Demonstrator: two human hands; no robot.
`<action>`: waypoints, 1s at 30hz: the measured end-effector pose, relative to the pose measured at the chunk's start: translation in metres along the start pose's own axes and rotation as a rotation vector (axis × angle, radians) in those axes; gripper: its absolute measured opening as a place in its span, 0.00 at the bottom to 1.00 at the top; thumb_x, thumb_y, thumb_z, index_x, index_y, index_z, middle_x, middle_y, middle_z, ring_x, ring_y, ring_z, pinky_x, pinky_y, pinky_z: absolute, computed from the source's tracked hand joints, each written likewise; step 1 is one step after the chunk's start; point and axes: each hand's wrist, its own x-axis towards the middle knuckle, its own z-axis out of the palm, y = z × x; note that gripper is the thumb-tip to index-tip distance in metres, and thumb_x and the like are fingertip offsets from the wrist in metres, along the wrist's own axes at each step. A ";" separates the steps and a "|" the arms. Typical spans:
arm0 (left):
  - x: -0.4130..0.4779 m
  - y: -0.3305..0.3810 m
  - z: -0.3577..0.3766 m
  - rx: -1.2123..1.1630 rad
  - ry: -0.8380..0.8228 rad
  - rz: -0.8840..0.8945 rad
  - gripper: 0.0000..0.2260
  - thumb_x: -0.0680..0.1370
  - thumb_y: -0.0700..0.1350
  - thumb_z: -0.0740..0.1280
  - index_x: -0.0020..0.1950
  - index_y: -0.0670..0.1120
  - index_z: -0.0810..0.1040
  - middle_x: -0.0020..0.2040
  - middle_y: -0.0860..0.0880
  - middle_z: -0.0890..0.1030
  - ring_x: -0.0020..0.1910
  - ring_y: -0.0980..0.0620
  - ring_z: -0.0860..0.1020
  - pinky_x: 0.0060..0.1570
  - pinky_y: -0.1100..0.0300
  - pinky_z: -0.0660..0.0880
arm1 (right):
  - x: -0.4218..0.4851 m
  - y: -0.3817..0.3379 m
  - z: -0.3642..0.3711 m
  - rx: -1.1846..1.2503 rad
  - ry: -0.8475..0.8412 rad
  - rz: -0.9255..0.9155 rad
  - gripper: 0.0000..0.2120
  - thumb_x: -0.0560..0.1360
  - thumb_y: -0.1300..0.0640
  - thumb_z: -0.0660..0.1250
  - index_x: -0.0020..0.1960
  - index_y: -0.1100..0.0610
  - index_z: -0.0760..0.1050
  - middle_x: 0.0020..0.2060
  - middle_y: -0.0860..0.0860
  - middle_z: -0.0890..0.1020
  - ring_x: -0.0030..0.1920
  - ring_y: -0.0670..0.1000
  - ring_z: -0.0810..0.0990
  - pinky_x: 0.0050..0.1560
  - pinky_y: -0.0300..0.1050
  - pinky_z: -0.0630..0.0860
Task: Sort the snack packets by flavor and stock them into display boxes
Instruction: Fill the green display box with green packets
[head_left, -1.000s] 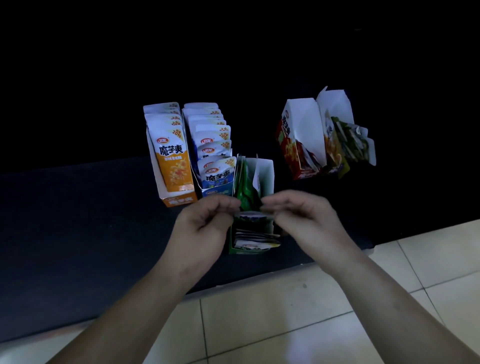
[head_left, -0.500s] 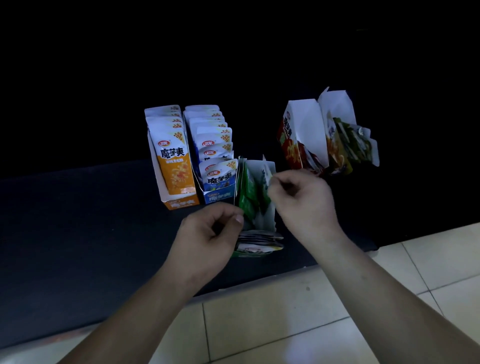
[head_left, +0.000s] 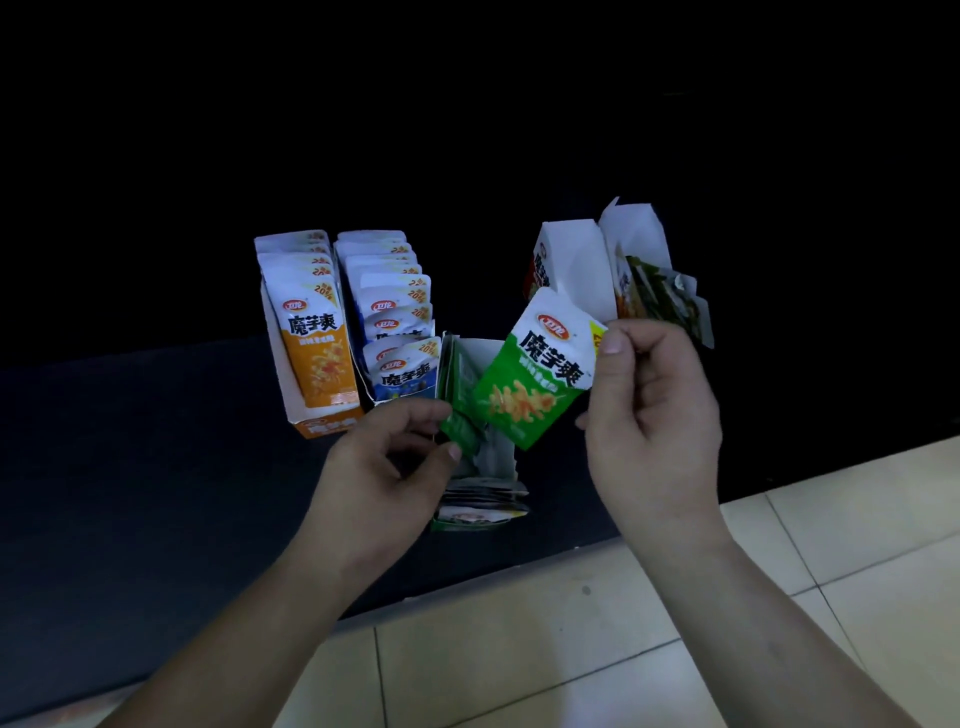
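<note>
While right fingers (head_left: 615, 343) pinch its corner, the packet (head_left: 535, 376) (green) seems tilted.

Lighting: dim; far half of frame solid black, no detail. Brightest zones: pale floor tiles (head_left: 519, 670), near right, and white packet tops, lit from the near side. Glare: none. Focus: soft throughout; large print on green packet (head_left: 540, 374) legible, fine print smeared. Edges: mild wide-angle bowing.

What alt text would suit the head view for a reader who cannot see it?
The right hand pinches a green snack packet by its top corner above a part-filled green display box, while the left hand pinches a darker green packet standing in that box. Beside it stand a stocked orange box and blue box.
</note>
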 end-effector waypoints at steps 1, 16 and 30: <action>0.000 0.001 0.000 -0.007 0.011 -0.002 0.13 0.78 0.36 0.73 0.58 0.50 0.83 0.49 0.49 0.84 0.43 0.58 0.83 0.45 0.70 0.78 | 0.002 0.001 -0.003 -0.016 -0.007 -0.018 0.06 0.84 0.52 0.61 0.51 0.41 0.72 0.40 0.54 0.79 0.37 0.60 0.78 0.31 0.62 0.75; 0.003 0.001 -0.008 -0.142 0.060 -0.117 0.10 0.83 0.36 0.64 0.53 0.49 0.81 0.44 0.51 0.87 0.44 0.54 0.85 0.42 0.63 0.78 | -0.009 0.013 0.013 -0.054 -0.443 0.074 0.05 0.84 0.52 0.62 0.51 0.47 0.74 0.37 0.54 0.77 0.40 0.62 0.79 0.39 0.65 0.80; -0.002 -0.009 -0.010 0.035 -0.076 -0.111 0.13 0.77 0.34 0.72 0.52 0.52 0.83 0.46 0.52 0.87 0.47 0.56 0.84 0.48 0.69 0.79 | -0.007 0.046 0.019 -0.238 -0.511 0.297 0.03 0.77 0.49 0.71 0.51 0.46 0.81 0.36 0.48 0.83 0.39 0.52 0.83 0.45 0.58 0.82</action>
